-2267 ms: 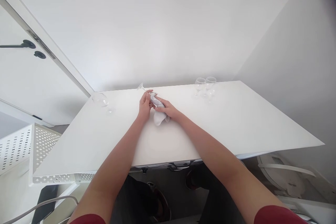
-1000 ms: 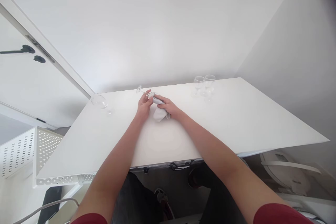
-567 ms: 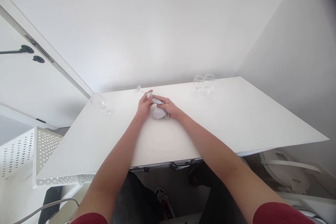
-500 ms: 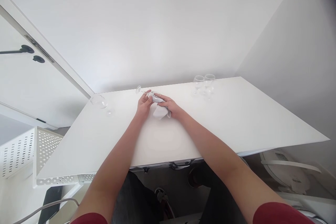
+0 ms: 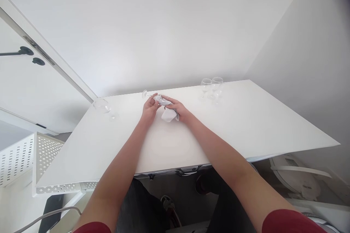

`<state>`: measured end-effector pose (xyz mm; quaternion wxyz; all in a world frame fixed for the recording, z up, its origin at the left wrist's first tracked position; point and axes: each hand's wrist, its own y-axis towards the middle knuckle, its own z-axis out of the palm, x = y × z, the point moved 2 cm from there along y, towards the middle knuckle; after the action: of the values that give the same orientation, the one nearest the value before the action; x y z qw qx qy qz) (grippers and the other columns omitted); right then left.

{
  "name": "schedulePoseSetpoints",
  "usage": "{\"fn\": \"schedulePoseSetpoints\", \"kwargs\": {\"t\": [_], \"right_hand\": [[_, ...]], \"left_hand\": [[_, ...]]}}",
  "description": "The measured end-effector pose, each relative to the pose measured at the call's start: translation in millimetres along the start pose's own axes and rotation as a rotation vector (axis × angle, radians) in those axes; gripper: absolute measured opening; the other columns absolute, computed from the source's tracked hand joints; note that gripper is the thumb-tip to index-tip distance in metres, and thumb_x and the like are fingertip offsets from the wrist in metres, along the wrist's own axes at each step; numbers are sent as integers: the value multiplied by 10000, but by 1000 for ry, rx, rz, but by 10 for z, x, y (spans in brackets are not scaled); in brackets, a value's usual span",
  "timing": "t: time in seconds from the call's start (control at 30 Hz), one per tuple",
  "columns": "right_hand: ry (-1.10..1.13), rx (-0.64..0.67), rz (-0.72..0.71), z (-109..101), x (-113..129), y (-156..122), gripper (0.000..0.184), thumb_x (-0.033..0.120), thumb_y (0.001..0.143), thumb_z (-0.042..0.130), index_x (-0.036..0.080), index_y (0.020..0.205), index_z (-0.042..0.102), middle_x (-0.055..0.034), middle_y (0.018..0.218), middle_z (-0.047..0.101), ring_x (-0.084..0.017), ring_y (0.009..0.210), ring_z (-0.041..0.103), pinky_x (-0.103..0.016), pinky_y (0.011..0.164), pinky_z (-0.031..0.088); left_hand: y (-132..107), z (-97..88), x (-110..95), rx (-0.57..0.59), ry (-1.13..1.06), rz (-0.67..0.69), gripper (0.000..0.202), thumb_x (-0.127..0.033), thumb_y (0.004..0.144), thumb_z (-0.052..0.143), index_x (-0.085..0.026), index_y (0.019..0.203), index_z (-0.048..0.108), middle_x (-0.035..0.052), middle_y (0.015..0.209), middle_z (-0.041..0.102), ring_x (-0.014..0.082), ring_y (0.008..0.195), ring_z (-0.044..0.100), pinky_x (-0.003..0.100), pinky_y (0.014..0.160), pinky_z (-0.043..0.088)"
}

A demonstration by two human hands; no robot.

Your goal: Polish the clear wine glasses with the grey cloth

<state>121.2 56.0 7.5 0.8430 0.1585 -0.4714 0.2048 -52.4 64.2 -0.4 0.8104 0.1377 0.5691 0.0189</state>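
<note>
Above the middle of the white table, my left hand (image 5: 150, 108) is closed around the bowl of a wine glass (image 5: 144, 94), which lies tilted sideways with its foot pointing left. My right hand (image 5: 177, 109) grips a white cloth (image 5: 169, 115) at the glass's bowl, and part of the cloth seems to be tucked inside the bowl. A loose end of the cloth hangs below my right fingers. The fingers and cloth hide much of the bowl.
Another wine glass (image 5: 102, 106) stands at the table's left end. Two more glasses (image 5: 217, 84) stand close together toward the back right. A wall runs behind the white table (image 5: 175, 145). White perforated shelving (image 5: 49, 149) is at the lower left, near a door (image 5: 16, 76).
The cloth has shifted slightly in my right hand, and its hanging end has moved a little right. Both hands stay at the glass. The view has shifted slightly.
</note>
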Motion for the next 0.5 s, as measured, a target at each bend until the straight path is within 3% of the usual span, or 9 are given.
{"fn": "schedulePoseSetpoints", "kwargs": {"t": [0.13,0.23,0.33,0.5], "right_hand": [[-64,-34,-45,18,-8,3,643,118,701,737,314,1314,739,-2,1432,661,-159,932,690,-232,703,531],[-125,-25,-50,56,-35,9,609,112,711,714,300,1288,756,-7,1386,692,-168,959,693,-239,724,541],[-116,9,-51,63,-26,6,665,131,727,718,309,1368,700,-10,1389,692,-175,974,701,-241,736,555],[-72,-1,-34,2,-19,14,716,153,737,728,320,1428,645,-14,1466,639,-168,963,707,-238,743,571]], "left_hand": [[-26,37,-34,44,-1,-13,541,-511,868,764,-301,1348,631,97,1444,613,293,1307,580,441,1035,489],[-49,54,-35,-1,64,-54,461,-560,925,675,-318,1317,655,76,1380,641,274,1251,605,404,965,506],[-34,29,-10,-55,94,-32,460,-537,882,738,-281,1260,687,83,1289,666,254,1171,634,376,935,510],[4,-8,19,-18,12,10,543,-443,803,838,-287,1290,654,90,1300,662,264,1210,628,420,1019,506]]}}
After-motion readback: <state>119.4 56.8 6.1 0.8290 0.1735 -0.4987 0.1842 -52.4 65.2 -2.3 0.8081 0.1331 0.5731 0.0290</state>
